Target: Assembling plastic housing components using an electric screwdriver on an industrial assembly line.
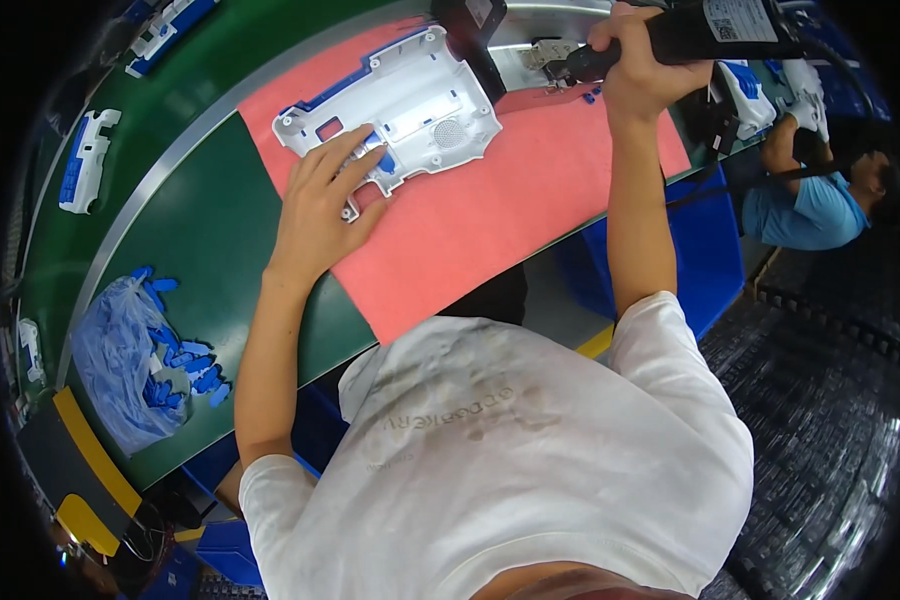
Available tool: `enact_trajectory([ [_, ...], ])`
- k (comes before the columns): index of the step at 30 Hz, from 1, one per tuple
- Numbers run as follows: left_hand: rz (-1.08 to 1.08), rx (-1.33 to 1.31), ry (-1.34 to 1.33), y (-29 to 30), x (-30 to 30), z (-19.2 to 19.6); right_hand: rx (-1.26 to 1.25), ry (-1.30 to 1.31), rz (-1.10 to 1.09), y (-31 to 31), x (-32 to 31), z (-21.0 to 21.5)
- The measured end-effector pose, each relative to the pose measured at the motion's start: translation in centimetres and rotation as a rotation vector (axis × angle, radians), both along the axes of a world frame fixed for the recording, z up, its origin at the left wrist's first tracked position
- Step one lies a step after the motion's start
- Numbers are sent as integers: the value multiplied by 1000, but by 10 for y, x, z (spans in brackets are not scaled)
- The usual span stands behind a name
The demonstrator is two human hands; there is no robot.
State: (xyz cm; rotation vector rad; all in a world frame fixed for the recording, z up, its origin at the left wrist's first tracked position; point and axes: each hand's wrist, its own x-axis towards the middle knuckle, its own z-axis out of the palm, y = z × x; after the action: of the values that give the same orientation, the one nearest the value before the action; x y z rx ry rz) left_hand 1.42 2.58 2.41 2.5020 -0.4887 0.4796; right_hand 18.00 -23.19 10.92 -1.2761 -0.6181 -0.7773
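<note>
My left hand (322,205) lies flat, fingers spread, pressing on the near edge of a white moulded plastic housing with blue trim (400,105). The housing rests inner face up on a pink rectangular mat (490,215), which covers part of the green desk (205,240). My right hand (635,60) is closed around the grip of a black powered screwdriver (715,30), held above the mat's far edge, beside the housing. On the desk to my left, a clear plastic bag of small blue plastic pieces (130,355) lies open, some pieces spilled beside it. A second white and blue housing (85,160) sits further along the desk. To my right, another person in a blue shirt (810,215) works.
</note>
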Motion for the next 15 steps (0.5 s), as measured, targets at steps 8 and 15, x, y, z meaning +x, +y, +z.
enact_trajectory([
  [8, 28, 19, -17, 0, -2, -7, -70, 45, 273, -9, -24, 1],
  [15, 32, 18, -56, 5, -6, -17, 66, 33, 440, 84, -80, -23],
])
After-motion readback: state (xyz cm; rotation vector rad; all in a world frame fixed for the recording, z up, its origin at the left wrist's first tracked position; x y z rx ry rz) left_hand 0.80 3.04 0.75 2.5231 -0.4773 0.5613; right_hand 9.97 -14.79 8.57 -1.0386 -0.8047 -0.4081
